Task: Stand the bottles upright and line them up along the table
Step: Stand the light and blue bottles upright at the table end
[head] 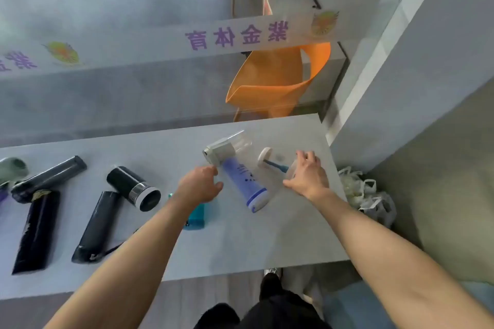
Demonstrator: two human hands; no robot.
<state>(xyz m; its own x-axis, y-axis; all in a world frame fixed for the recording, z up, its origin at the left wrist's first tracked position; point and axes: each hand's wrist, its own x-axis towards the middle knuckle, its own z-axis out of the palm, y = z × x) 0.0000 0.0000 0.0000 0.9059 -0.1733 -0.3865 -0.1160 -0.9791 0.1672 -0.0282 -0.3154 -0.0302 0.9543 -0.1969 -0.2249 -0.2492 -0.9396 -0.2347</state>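
Several bottles lie on their sides on the grey table. A blue translucent bottle with a white-grey flip lid lies in the middle, lid pointing away from me. My left hand is right beside its neck, fingers curled in a C and apart from the thumb, holding nothing. My right hand is closed over a clear bottle with a white round cap and a blue straw inside. A teal bottle lies partly hidden under my left forearm.
To the left lie a black flask with a silver rim, two long black bottles, another black one and a green object. An orange chair stands behind the table. White plastic bags sit beyond the right edge.
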